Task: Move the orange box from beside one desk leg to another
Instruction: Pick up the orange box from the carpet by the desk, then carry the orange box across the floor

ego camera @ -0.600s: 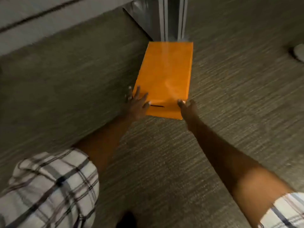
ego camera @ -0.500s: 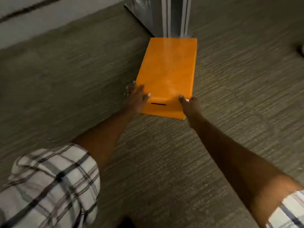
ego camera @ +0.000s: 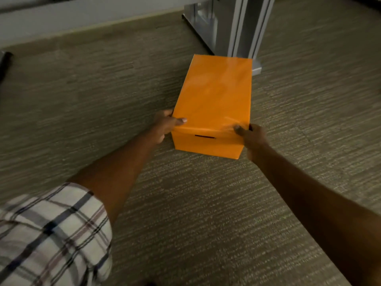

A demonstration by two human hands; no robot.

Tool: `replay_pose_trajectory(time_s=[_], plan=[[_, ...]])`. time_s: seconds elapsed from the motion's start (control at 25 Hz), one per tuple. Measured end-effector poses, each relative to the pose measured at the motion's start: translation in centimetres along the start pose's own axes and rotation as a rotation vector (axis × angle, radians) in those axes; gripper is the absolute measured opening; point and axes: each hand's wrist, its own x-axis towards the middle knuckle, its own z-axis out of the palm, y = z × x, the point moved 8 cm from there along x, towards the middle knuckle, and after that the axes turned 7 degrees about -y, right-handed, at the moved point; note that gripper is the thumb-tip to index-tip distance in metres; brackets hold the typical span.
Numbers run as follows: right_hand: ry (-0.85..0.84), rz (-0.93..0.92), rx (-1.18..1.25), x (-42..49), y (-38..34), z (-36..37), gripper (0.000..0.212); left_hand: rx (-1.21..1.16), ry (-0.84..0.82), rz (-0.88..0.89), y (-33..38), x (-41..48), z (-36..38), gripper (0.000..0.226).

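My left hand point(ego camera: 165, 125) is clamped on the near left corner of the box point(ego camera: 216, 100), thumb lying flat across the lid's edge and the other fingers tucked down the left side, mostly out of my sight. My right hand point(ego camera: 252, 139) grips the near right corner the same way, thumb pressed on top of the lid, fingers wrapped around the right side; it looks a little blurred. Between my two hands the box's short near face shows a thin dark slot point(ego camera: 205, 137) just under the lid's edge. The box is orange, closed, and runs lengthwise away from me over the carpet point(ego camera: 206, 203); I cannot tell whether its bottom sits on the floor or is just off it. Its far end is right beside the foot of the grey metal leg point(ego camera: 245, 25), whose base peeks out past the box's far right corner; whether they touch is hidden by the box itself. Both my forearms reach forward, bare up to rolled plaid sleeves point(ego camera: 53, 234), the left one filling the lower left of my view. A pale wall base point(ego camera: 82, 19) runs along the carpet's far edge to the left of the leg, and a dark object point(ego camera: 4, 62) lies at the far left, too cut off to identify.
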Motion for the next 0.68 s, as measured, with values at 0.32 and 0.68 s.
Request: replay_pose_trajectory(time_s=[0.32, 0.68], plan=[[-0.27, -0.112, -0.079, -4.4, -4.6, 15.1, 0.039, -0.081, 0.202, 0.058, -3.4, -10.0, -16.4, 0.064], [-0.481, 0.01, -0.132, -10.1, -0.7, 29.8, 0.049, 0.049, 0.294, -0.057, -9.7, -18.2, -28.0, 0.052]])
